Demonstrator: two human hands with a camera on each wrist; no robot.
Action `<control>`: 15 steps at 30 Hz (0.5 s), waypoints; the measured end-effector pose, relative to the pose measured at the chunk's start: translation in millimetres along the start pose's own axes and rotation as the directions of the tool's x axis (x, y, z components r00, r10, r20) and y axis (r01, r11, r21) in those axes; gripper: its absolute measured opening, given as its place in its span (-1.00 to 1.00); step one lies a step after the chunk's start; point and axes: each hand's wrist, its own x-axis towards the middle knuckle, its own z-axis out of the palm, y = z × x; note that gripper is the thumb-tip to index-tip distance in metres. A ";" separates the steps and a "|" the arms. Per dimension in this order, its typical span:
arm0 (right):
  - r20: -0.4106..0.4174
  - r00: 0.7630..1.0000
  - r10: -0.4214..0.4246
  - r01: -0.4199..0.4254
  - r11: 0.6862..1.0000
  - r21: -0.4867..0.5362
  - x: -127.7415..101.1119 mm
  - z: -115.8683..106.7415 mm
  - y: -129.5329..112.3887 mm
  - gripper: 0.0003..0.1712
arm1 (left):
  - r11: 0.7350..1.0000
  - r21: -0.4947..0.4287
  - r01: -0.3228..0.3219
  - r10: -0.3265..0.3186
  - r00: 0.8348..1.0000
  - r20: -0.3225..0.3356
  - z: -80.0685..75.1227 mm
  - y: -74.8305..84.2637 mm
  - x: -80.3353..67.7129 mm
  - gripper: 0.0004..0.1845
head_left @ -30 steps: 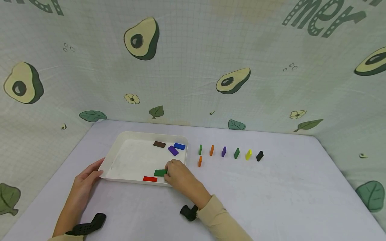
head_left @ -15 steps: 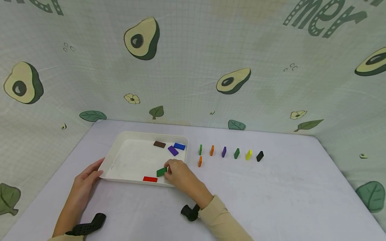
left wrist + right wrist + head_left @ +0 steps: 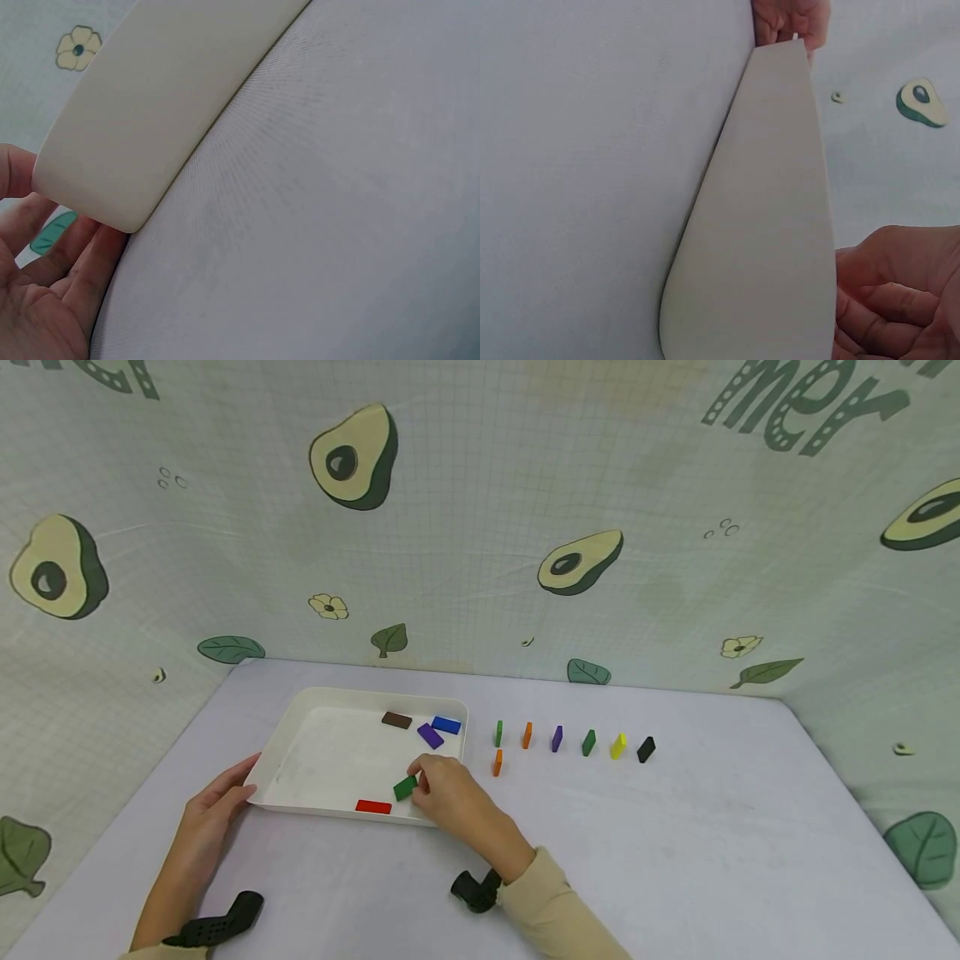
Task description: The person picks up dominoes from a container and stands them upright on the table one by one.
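In the head view my right hand [image 3: 450, 789] pinches a green domino block [image 3: 405, 788] by its right end, low inside the white tray [image 3: 330, 811]. The block is tilted. In the right wrist view the tray wall hides what those fingers hold. My left hand [image 3: 213, 810] holds the tray's near left corner, thumb at the rim and fingers against the outer wall, as the left wrist view shows. A red block [image 3: 373, 807] lies flat by the near wall. Brown [image 3: 397, 720], purple [image 3: 431, 736] and blue [image 3: 446, 725] blocks lie near the far right corner.
Right of the tray, several blocks stand on end in a row across the white table [image 3: 675, 843], from a light green one [image 3: 498, 733] to a black one [image 3: 647, 749]. One orange block [image 3: 498, 763] stands nearer, in front of the row's left end. Behind hangs a printed cloth [image 3: 465, 510].
The green block, flat a second ago, has been turned and tilted up in my right hand, which shifted slightly right. My left hand and the tray have stayed put.
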 end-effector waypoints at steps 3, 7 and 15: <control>0.000 1.000 0.003 -0.003 1.000 0.002 -2.4 -4.5 -1.4 -0.75 | 1.000 0.000 -0.004 0.004 1.000 0.006 0.0 0.2 -0.1 -0.45; -0.005 1.000 0.005 -0.005 1.000 -0.002 -5.7 -10.9 -3.8 -0.75 | 1.000 -0.028 -0.007 0.007 1.000 0.015 -0.3 0.7 0.3 -0.45; -0.043 0.999 -0.020 0.019 1.000 -0.023 -12.3 -21.1 -4.4 -0.76 | 1.000 0.007 -0.010 0.010 1.000 0.008 -0.4 1.1 -0.1 -0.46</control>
